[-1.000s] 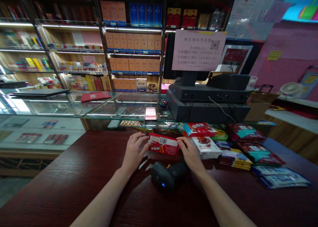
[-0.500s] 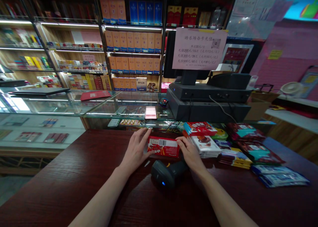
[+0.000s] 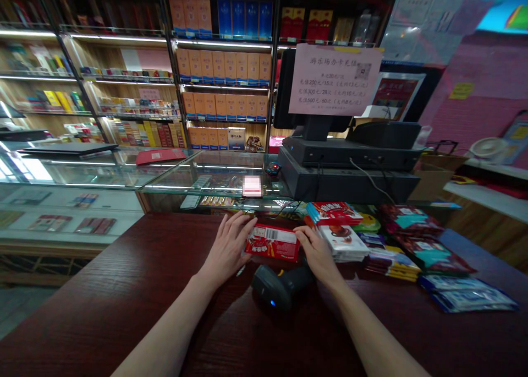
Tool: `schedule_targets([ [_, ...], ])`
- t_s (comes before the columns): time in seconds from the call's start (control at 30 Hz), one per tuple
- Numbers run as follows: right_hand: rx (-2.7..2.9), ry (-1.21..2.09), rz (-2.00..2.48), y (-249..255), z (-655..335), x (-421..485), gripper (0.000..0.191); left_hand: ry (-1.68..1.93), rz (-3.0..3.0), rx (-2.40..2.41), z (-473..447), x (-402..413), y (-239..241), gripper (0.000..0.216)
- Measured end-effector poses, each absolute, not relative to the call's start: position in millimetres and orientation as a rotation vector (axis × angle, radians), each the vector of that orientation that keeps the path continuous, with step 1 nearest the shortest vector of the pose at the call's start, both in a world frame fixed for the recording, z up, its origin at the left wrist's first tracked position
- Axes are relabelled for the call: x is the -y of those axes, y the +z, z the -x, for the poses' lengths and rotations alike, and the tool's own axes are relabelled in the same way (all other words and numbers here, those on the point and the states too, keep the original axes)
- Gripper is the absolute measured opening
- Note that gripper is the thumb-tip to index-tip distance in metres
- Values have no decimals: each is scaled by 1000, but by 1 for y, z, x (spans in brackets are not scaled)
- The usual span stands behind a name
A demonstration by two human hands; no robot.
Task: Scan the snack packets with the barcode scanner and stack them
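A flat red snack box (image 3: 278, 246) with a white barcode panel is held tilted up above the dark wooden counter. At its left end, my left hand (image 3: 231, 245) rests its fingers over the edge, the thumb mostly hidden. My right hand (image 3: 317, 253) pinches the right end between thumb and fingers. Just below the box, a black barcode scanner (image 3: 274, 289) lies on the counter with a blue light lit. A small pale object (image 3: 241, 270) lies beside my left hand.
To the right are red snack boxes (image 3: 336, 213), a white box (image 3: 344, 242), yellow-and-purple packs (image 3: 391, 262), dark red bags (image 3: 433, 250) and blue-white packets (image 3: 468, 293). Behind them stands a register (image 3: 350, 170) with a paper-covered screen (image 3: 334, 80). A glass display case (image 3: 218, 170) borders the wooden counter (image 3: 124, 289).
My left thumb has drawn off the face of the red snack box, uncovering its printed lettering, and the left fingers have closed in on its edge. The right hand keeps its grip.
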State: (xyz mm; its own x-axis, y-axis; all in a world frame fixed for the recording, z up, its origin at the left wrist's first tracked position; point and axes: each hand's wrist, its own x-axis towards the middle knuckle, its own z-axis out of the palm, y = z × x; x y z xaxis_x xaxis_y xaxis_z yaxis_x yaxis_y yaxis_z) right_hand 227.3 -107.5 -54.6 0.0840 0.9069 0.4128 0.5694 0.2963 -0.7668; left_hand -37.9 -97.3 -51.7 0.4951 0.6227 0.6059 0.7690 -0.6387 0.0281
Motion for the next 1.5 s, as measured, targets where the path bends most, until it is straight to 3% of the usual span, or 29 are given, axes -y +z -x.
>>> schedule_targets([
  [0.37, 1529, 491, 1337, -54, -231, 109, 49, -834, 2429, 1222, 43, 95, -51, 79],
  [0.6, 2021, 745, 1276, -30, -252, 132, 37, -866, 2331, 1312, 61, 88, -52, 79],
  [0.83, 2431, 733, 1299, -41, -245, 149, 69, -903, 2226, 1381, 78, 81, -54, 78],
  [1.03, 2517, 540, 1256, -45, -230, 145, 52, -934, 2163, 1421, 89, 76, -59, 79],
  [1.5, 2294, 261, 1215, -30, -220, 148, 47, -974, 2159, 1403, 90, 75, -60, 81],
])
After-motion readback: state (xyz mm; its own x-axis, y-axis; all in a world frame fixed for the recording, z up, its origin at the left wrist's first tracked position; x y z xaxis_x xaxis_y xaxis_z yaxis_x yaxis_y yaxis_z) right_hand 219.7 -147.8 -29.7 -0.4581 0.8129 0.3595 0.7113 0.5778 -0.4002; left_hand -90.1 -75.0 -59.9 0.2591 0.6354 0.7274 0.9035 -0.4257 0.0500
